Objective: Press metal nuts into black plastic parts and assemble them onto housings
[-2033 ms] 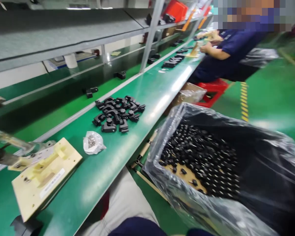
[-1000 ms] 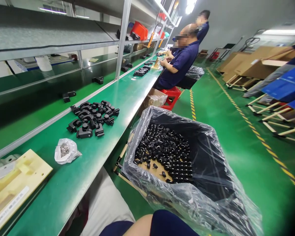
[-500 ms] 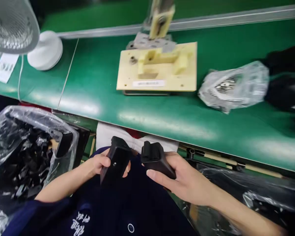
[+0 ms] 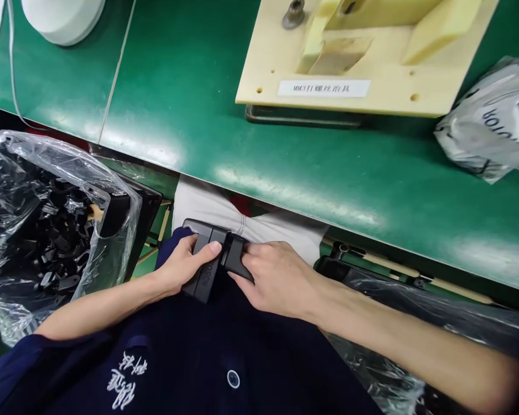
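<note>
My left hand point(image 4: 185, 262) is closed around a black plastic housing point(image 4: 206, 265) with raised lettering on its face, the thumb lying across it. From the other side my right hand point(image 4: 276, 274) grips a smaller black plastic block point(image 4: 238, 259), fingers wrapped over its top. The two black parts meet edge to edge in front of my body; I cannot tell whether they are joined. Both are above my lap, just short of the green bench.
A cream-coloured fixture point(image 4: 367, 95) with a printed label rests on the green bench point(image 4: 177, 104). Right of it lies a plastic bag point(image 4: 496, 124). At lower left, a plastic-lined bin point(image 4: 127, 199) holds many small black parts. A white round base point(image 4: 64, 17) stands at the back left.
The two black parts, held apart before, have come together. The left one has been turned so its lettered face shows. My view has tilted downward and closer to the bench.
</note>
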The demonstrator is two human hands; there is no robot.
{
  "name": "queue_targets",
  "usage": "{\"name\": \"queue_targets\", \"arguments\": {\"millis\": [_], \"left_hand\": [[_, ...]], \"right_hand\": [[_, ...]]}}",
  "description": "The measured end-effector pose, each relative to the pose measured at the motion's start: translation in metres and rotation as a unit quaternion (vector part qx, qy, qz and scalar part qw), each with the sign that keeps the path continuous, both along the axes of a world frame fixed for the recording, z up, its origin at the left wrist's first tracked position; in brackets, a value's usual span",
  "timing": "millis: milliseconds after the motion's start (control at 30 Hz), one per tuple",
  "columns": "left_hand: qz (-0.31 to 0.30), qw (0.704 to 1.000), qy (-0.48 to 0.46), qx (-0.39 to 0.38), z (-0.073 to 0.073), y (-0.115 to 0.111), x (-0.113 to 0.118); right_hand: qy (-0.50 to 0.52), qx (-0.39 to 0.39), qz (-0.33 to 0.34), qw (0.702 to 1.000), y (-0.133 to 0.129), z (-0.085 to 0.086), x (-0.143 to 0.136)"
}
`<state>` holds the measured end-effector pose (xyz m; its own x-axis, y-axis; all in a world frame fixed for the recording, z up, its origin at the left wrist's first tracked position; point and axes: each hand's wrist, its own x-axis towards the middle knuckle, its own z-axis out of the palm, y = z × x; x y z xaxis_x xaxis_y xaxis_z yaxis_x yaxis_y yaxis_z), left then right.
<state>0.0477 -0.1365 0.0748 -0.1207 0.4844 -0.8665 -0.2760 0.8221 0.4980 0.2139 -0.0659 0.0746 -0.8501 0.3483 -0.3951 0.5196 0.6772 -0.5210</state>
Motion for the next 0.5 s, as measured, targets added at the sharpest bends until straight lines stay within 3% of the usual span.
{"name": "queue_targets", "arguments": {"millis": [67, 233, 367, 500], "left_hand": [[0.008, 1.0, 0.01, -0.02, -0.002, -0.003, 0.001], [0.045, 0.985, 0.029, -0.163, -0.011, -0.01, 0.005], [0.086, 0.978, 0.04, -0.187, -0.015, -0.009, 0.006], [0.12, 0.972, 0.023, -0.201, -0.017, -0.008, 0.006]], "right_hand": [[-0.025, 0.028, 0.04, 0.999, -0.003, -0.006, -0.008], [-0.04, 0.039, 0.126, 0.991, -0.008, -0.028, -0.025], [-0.023, 0.103, 0.163, 0.981, -0.008, -0.036, -0.033], [-0.028, 0.146, 0.197, 0.969, -0.006, -0.032, -0.041]]}}
